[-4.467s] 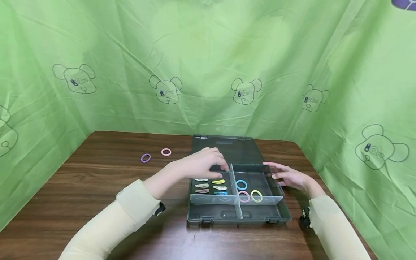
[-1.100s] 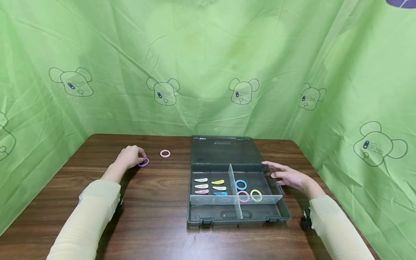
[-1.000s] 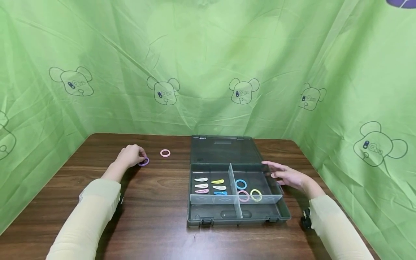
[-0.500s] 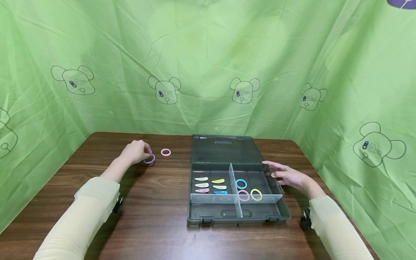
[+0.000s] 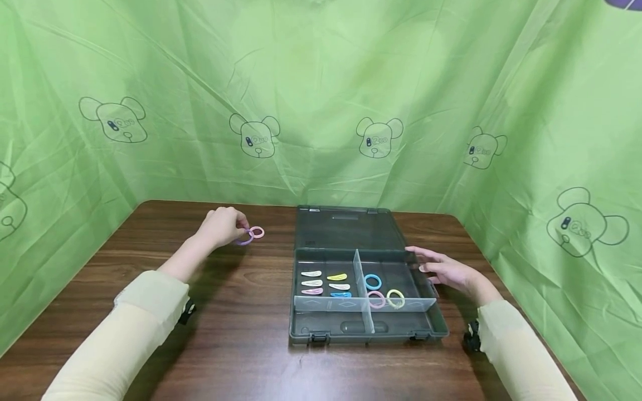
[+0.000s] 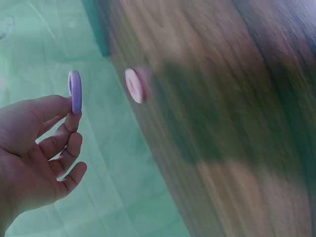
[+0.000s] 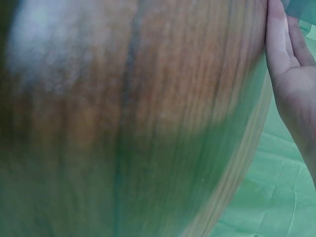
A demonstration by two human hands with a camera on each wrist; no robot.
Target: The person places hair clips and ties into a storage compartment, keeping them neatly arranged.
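Note:
My left hand [image 5: 223,227] pinches a purple hair tie [image 5: 244,241] between thumb and index finger, above the table. In the left wrist view the purple hair tie [image 6: 76,94] stands on edge at the fingertips, with the other fingers loosely bent. A pink hair tie [image 5: 258,232] lies on the table just beyond it. My right hand [image 5: 446,271] rests with extended fingers against the right side of a grey divided box [image 5: 331,337], lid laid back. The box's back right compartment holds a blue hair tie [image 5: 373,282], a pink one and a yellow one [image 5: 395,299].
Several snap hair clips [image 5: 337,277] lie in two columns in the box's back left compartment. Translucent dividers [image 5: 401,304] split the box. The open lid [image 5: 348,228] lies toward the green curtain [image 5: 321,111] behind the brown wooden table [image 5: 241,345].
My left hand left the clip compartment, took hold of the purple hair tie at the left, and lifted it rightward, close to the pink one. My right hand stays at the box.

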